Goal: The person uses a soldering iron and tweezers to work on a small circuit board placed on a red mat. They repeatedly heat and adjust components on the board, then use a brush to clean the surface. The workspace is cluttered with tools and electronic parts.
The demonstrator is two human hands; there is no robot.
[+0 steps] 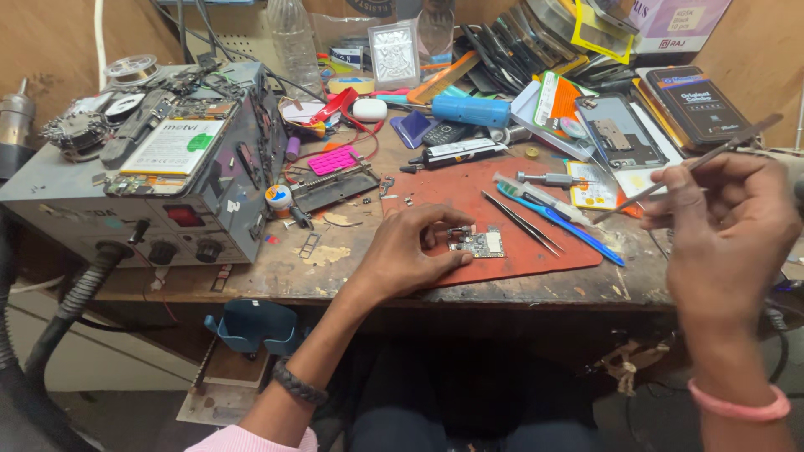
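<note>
My left hand [410,251] rests on a red work mat [469,197], its fingers steadying a small circuit board [480,243] that lies flat there. My right hand [724,230] is raised off the bench at the right and grips thin metal tweezers [695,161], whose tips point left toward the mat. Black tweezers [521,222] and a blue-handled tool [557,220] lie on the mat just right of the board.
A grey rework station [142,180] with knobs and a hose stands at the left, with phone parts piled on top. Phone cases, a blue cylinder [469,110], boxes and tools crowd the back. A blue holder [249,325] hangs under the worn wooden bench edge.
</note>
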